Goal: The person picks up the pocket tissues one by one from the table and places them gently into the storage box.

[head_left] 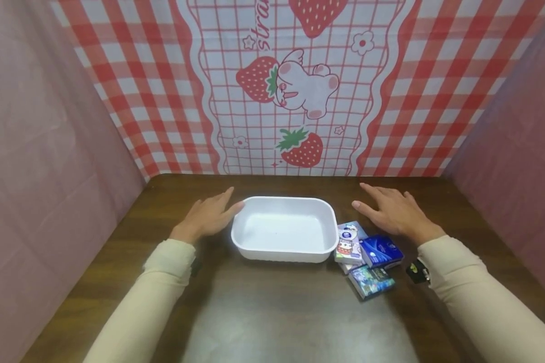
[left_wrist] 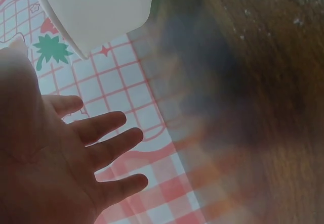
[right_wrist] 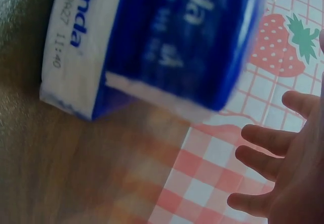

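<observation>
A white rectangular plastic basin (head_left: 283,256) stands on the brown table. My left hand (head_left: 211,216) is at its left side, fingers spread and the thumb near the rim; the left wrist view shows the palm (left_wrist: 50,158) holding nothing. To the right of the basin lies a small pile of tissue packs: a dark blue pack (head_left: 381,251), a white and purple pack (head_left: 348,247), a green-blue pack (head_left: 371,281) and a light blue one (head_left: 357,228) partly hidden underneath. Over the far side of the pile hovers my right hand (head_left: 395,212), fingers extended with nothing in them.
A wood-grain table (head_left: 254,312) spreads out below the basin. Behind it hangs a red-and-white checked cloth (head_left: 163,101) with strawberries. Pinkish curtains (head_left: 41,151) close in both sides. A dark wrist device (head_left: 418,272) sits at the right cuff.
</observation>
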Demonstrator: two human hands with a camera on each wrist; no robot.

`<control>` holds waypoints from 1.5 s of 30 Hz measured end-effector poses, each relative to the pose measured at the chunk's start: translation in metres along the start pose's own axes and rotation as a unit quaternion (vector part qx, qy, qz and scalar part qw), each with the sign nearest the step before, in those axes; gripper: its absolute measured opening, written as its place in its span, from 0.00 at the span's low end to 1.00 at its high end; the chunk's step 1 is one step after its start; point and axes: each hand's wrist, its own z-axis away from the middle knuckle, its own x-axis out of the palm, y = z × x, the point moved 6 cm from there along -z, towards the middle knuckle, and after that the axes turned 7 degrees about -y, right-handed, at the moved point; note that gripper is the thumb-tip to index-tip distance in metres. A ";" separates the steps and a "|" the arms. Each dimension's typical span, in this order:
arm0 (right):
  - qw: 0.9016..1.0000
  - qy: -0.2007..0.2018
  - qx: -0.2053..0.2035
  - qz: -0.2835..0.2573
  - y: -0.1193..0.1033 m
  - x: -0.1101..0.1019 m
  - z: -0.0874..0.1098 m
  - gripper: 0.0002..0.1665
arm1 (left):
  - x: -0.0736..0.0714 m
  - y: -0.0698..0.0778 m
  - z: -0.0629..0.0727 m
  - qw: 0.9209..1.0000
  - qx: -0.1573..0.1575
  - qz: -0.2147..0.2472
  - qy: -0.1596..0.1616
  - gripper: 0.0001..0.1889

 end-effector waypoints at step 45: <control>0.997 -0.009 -0.009 -0.072 -0.009 0.023 0.010 0.48 | 0.024 -0.015 0.006 0.986 0.001 0.167 0.031 0.41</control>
